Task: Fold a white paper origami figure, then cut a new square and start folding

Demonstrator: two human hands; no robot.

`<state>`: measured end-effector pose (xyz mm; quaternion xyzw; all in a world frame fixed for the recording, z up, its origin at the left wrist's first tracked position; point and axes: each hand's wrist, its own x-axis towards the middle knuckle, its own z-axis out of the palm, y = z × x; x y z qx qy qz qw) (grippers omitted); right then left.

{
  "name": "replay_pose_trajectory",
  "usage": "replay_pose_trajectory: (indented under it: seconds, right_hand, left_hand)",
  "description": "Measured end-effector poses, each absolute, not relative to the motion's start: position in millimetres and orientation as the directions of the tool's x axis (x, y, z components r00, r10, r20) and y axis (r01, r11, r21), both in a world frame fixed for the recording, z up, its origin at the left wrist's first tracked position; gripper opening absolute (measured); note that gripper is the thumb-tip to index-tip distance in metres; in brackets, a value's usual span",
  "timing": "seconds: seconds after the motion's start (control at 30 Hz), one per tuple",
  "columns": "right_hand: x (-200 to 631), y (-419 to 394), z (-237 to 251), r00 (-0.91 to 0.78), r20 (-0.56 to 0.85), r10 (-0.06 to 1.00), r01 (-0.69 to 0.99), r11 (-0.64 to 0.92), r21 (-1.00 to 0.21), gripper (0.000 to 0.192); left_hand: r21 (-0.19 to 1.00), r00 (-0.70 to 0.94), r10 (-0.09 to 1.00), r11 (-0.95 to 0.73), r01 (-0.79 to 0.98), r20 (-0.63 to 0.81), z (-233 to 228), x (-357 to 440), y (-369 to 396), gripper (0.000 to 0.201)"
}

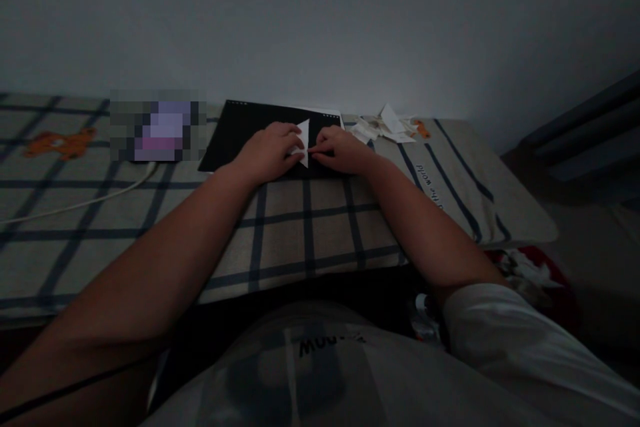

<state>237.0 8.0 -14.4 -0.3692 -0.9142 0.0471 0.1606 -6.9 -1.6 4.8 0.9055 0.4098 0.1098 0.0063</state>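
A small piece of white folded paper (pixel 305 131) with pointed ends lies on a black notebook or folder (pixel 220 137). From the left, my left hand (pixel 271 152) holds the paper down, its fingers and thumb bent over the left part. My right hand (pixel 343 149) is closed, with the index fingertip and thumb at the paper's right edge. How firmly the right fingers grip it is hard to see in the dim light. Part of the paper is hidden under my left fingers.
White paper pieces (pixel 390 125) lie in a loose pile right of the notebook. A blurred phone-like device (pixel 165 130) with a white cable (pixel 115 193) stands at left on the checked cloth (pixel 285 227). A plastic bottle (pixel 425 317) and a red bin (pixel 543 273) are below the table edge.
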Motion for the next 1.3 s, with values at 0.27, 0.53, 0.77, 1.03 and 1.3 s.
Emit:
replay_pose_trajectory:
  seconds: [0.27, 0.53, 0.77, 1.03, 1.3]
  right_hand:
    - [239, 10, -14, -0.592, 0.284, 0.754, 0.738, 0.649, -0.186, 0.043]
    - [237, 15, -24, -0.576, 0.243, 0.781, 0.764, 0.619, -0.179, 0.056]
    - [238, 15, -22, -0.569, 0.217, 0.793, 0.781, 0.604, -0.159, 0.051]
    - [235, 13, -20, -0.558, 0.304, 0.772, 0.775, 0.616, -0.143, 0.054]
    - [231, 18, -30, -0.566, 0.230, 0.792, 0.794, 0.599, -0.109, 0.052]
  left_hand:
    - [0.080, 0.661, 0.748, -0.664, 0.743, 0.065, 1, -10, 5, 0.057]
    - [0.056, 0.683, 0.730, -0.683, 0.728, 0.025, 10, -9, -2, 0.054]
    - [0.061, 0.658, 0.753, -0.657, 0.751, 0.017, 14, -5, -6, 0.056]
    - [0.062, 0.653, 0.757, -0.652, 0.756, 0.001, 11, -6, -6, 0.057]
    - [0.051, 0.629, 0.775, -0.627, 0.777, -0.058, 11, -5, -4, 0.061]
